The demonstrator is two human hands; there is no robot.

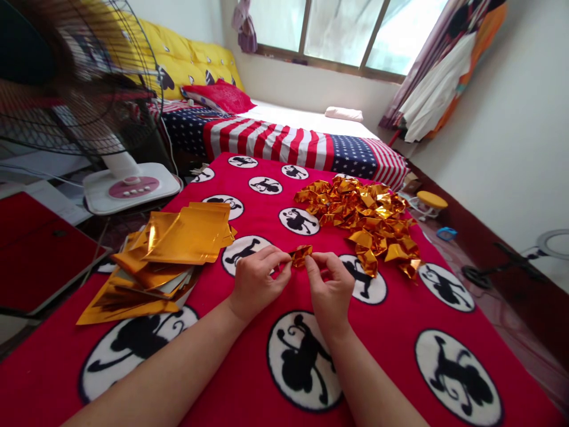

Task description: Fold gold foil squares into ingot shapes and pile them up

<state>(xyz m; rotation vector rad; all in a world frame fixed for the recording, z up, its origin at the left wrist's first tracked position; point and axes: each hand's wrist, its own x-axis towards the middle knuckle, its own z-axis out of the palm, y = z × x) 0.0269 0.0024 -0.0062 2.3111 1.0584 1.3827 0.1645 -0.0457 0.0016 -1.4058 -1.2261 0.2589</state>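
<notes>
A small folded gold foil piece [301,255] is held between my two hands over the middle of the red cloth. My left hand [261,280] pinches its left end with thumb and fingers. At its right end, my right hand [329,286] grips it between thumb and curled fingers. To the left lies a loose stack of flat gold foil sheets [186,234], some overlapping at angles. A heap of folded gold foil pieces [371,216] spreads over the cloth at the back right, beyond my right hand.
The red cloth [253,222] has round white patches with black monkey figures. A fan [133,184] stands at the left, near a dark red board [42,252]. Behind is a bed [284,139] with a striped cover. A yellow-topped stool [432,200] is on the right.
</notes>
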